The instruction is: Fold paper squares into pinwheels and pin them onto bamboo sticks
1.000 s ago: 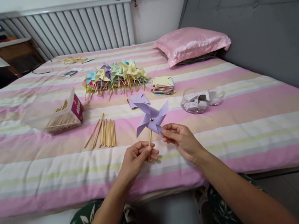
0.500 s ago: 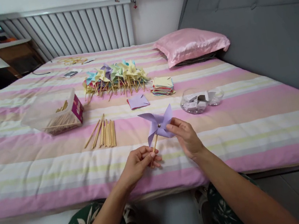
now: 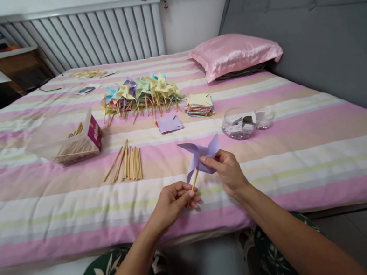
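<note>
A purple paper pinwheel (image 3: 199, 154) on a thin wooden stick is held over the near edge of the striped bed. My left hand (image 3: 173, 201) pinches the lower end of the stick. My right hand (image 3: 227, 171) grips the pinwheel's head from the right, fingers closed on its paper blades, so the head tilts away from me. Loose wooden sticks (image 3: 127, 161) lie on the bedspread to the left of the hands. A folded purple paper square (image 3: 169, 124) rests just beyond the pinwheel.
A heap of finished pinwheels (image 3: 140, 93) lies mid-bed, with a stack of coloured paper squares (image 3: 200, 104) to its right. A clear box of sticks (image 3: 67, 141) sits at left, a clear bag of small parts (image 3: 247, 124) at right. A pink pillow (image 3: 234, 52) leans by the grey headboard.
The pinwheel has dropped lower and shifted right, its head tipping flatter. My right hand moved from the blade's tip onto the head. My left hand slid slightly down and right.
</note>
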Available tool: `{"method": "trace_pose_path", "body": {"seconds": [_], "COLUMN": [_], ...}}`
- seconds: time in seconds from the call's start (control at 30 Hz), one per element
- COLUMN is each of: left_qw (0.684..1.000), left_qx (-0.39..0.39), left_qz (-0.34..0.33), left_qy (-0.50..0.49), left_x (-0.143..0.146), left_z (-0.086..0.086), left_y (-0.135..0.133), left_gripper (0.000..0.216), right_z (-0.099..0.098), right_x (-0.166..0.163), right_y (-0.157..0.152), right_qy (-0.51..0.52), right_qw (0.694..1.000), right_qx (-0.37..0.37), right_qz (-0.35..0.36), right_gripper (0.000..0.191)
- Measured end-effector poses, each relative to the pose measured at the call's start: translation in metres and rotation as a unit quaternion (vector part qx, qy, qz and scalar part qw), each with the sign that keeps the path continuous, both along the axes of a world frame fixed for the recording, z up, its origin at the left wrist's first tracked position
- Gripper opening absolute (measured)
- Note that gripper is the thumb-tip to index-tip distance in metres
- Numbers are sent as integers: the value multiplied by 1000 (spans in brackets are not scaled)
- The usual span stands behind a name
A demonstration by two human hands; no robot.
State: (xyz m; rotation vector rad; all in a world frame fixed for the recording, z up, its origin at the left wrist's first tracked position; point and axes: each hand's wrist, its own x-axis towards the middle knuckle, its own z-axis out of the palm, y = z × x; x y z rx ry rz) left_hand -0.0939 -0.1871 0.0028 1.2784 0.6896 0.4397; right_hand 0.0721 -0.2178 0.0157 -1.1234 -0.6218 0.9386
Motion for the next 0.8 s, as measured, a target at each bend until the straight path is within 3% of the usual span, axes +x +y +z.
{"method": "trace_pose_path", "body": {"seconds": [0.3, 0.5, 0.8], "left_qw": [1000, 998, 996], "left_qx": [13, -21, -34], "left_qz": [3, 50, 70], "left_qy": [-9, -35, -51], "left_x": [0, 1, 0], "left_z": [1, 7, 8], "left_y": [0, 0, 0], "left_gripper": [26, 26, 24], "right_z": [1, 7, -3], "right_x": [2, 6, 6], "right_y": [-1, -5, -2], "right_qy": [-14, -12, -7], "right_qw": [1000, 996, 998], "right_qx": [-8, -4, -31], "right_qz": [24, 91, 54], "right_gripper": [23, 30, 20]}}
